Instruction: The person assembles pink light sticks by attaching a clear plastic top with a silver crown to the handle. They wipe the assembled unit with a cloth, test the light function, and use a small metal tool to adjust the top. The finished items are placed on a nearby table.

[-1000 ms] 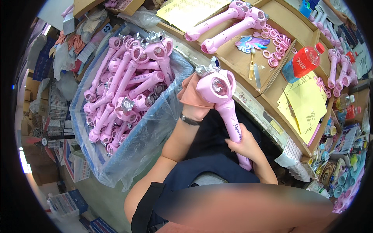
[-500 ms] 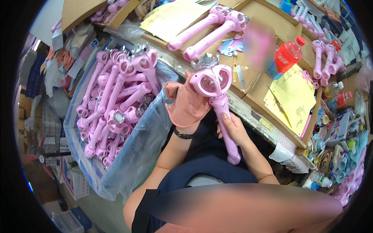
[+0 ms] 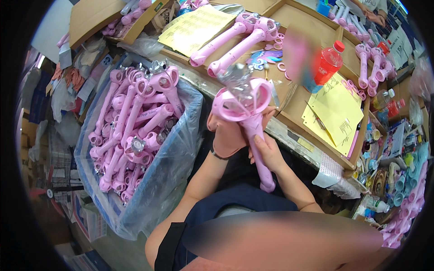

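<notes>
Hands are holding one pink toy wand [image 3: 247, 118]: right hand [image 3: 267, 151] is wrapping its handle tight, gloved left hand [image 3: 228, 135] is cupping under the head, so keeping it steady should help.

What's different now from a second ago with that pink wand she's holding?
The wand has turned in the hands: its heart-shaped head, angled away a second ago, now faces the camera. The left hand, in a pink glove, still supports the head and the right hand still grips the handle. The bin of pink wands and the red bottle look unchanged.
</notes>
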A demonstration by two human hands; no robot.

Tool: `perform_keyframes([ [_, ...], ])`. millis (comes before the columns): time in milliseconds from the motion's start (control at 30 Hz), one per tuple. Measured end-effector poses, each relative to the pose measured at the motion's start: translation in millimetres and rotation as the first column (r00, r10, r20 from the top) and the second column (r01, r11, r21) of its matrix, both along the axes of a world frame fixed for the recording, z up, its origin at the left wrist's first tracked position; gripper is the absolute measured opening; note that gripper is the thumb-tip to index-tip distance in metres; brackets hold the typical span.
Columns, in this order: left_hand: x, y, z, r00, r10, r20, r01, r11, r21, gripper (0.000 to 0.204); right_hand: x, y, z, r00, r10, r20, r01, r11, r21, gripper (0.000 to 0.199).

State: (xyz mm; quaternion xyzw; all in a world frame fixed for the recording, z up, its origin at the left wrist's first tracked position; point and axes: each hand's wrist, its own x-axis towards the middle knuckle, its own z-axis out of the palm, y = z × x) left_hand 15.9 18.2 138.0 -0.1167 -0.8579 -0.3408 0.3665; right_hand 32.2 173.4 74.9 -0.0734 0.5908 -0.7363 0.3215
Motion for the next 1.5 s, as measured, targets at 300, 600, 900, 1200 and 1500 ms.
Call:
perform_keyframes([
  [300,-6,-8,-13,0.77,0.229,0.595,0.042,0.913,-0.405,0.049,-5,-3,-1,0.997,-0.03,-0.077,0.03,0.999,0.009,0.048],
  [600,8,6,-103,0.809,-0.53,0.253,0.297,0.741,0.602,0.036,-8,-10,1,0.96,-0.245,-0.134,0.249,0.969,0.013,0.04],
  [900,-1,-2,7,0.938,0.206,0.278,-0.241,0.965,0.101,0.025,4,-14,5,0.992,0.078,-0.101,-0.071,0.995,0.067,0.038],
  [1200,11,2,-27,0.698,-0.578,0.422,0.073,0.644,0.761,0.02,-5,-14,7,0.992,-0.093,-0.082,0.088,0.995,-0.054,0.04],
  [1500,15,-14,-45,0.954,-0.216,0.206,0.19,0.972,0.136,0.042,1,-17,9,0.997,-0.051,-0.063,0.05,0.999,-0.008,0.04],
])
